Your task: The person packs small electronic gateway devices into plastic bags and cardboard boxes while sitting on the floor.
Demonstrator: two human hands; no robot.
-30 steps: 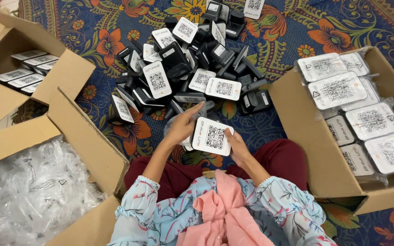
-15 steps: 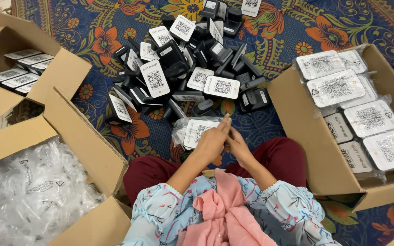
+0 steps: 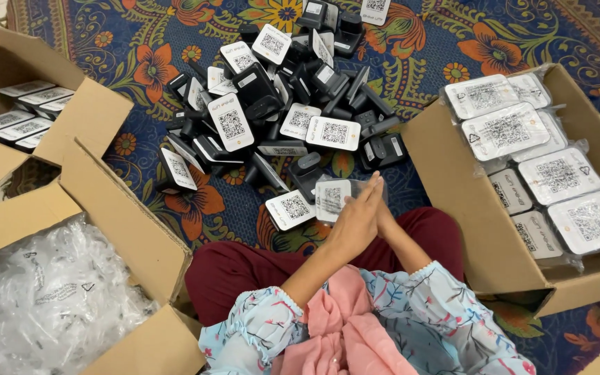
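A floor covered by a blue carpet [image 3: 175, 42] with orange flowers, seen from above the seated person. The left hand [image 3: 355, 222] lies flat, fingers straight, against the right hand [image 3: 385, 212], which it mostly hides; together they press a white-faced code plate in a clear plastic bag [image 3: 335, 198] just above the knees. The left grip is laid flat on the bag and not curled round it. Whether the right grip is clamped on the bag cannot be told.

Just beside the bag, to its left, lies a bare white plate [image 3: 289, 208]. Beyond the hands sits a loose pile of black stands and white plates [image 3: 293, 104], unbagged.

At the person's right stands a cardboard box [image 3: 453, 201] holding bagged plates [image 3: 505, 132] laid flat in layers, nearly up to the rim. At the left, a large open box [image 3: 116, 215] is filled with empty clear bags [image 3: 43, 292]; a further box [image 3: 78, 118] at the upper left holds a row of white plates on edge.

Progress, as a judgement: the right-hand box looks well filled, so much of the bagging seems done (one piece is in hand now). The pile is large, and the supply of bags plentiful, so a good share appears to be left.
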